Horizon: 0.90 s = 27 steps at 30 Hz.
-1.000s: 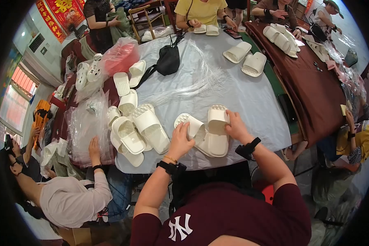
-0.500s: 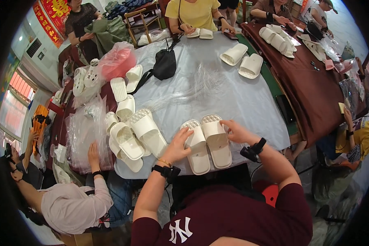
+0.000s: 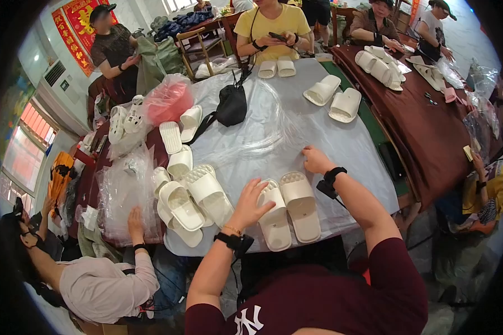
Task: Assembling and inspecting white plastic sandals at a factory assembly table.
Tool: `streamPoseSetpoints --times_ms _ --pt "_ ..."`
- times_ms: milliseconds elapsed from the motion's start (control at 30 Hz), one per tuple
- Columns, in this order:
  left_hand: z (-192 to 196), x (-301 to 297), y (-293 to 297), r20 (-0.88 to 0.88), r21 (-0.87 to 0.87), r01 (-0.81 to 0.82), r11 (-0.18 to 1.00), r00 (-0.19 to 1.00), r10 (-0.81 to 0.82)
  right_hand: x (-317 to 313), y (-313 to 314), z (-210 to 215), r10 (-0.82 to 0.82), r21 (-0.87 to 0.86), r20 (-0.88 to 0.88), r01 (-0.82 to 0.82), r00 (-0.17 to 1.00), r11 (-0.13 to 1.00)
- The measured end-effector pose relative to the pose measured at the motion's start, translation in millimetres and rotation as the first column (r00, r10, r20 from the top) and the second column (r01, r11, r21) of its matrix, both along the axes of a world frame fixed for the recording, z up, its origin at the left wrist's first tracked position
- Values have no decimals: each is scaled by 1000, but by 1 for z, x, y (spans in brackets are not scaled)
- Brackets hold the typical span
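A pair of cream slide slippers lies side by side near the table's front edge, the left slipper [image 3: 275,223] and the right slipper [image 3: 300,209] with soles down and heels toward me. My left hand [image 3: 250,205] rests against the left slipper's outer side, fingers stretched and thumb apart. Just beyond the right slipper, my right hand [image 3: 318,161] reaches low over the table, its fingers drawn together at the end of a spread of clear thin plastic strands [image 3: 274,137]. Whether a strand is between those fingertips is too fine to see.
Several cream slippers [image 3: 207,190] are heaped left of the pair. A black bag [image 3: 231,105] and a pink plastic bag [image 3: 170,103] lie farther back. Another pair [image 3: 345,105] sits far right. A co-worker's hand [image 3: 135,224] is on clear plastic bags [image 3: 123,192].
My right hand has left the right slipper and moved forward to the strands. My left hand stays by the left slipper, its fingers straighter. The whole view has shifted, showing things lower.
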State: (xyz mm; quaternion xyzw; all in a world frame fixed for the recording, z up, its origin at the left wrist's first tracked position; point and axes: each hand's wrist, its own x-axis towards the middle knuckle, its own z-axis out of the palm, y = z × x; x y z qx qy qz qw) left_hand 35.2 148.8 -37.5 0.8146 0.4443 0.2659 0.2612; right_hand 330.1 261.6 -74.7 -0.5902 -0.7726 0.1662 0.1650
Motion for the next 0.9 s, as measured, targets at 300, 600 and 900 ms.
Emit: streamPoseSetpoints --times_ms 300,600,900 --pt "6 52 117 -265 127 125 984 960 -88 -3 -37 4 43 -67 -71 -48 997 997" --pt "-7 103 168 -645 -86 199 976 736 -207 -5 -66 12 51 -131 -291 -92 956 987" --pt "-27 118 196 -680 -72 103 992 723 -125 29 -115 43 109 -269 -384 -224 917 937"
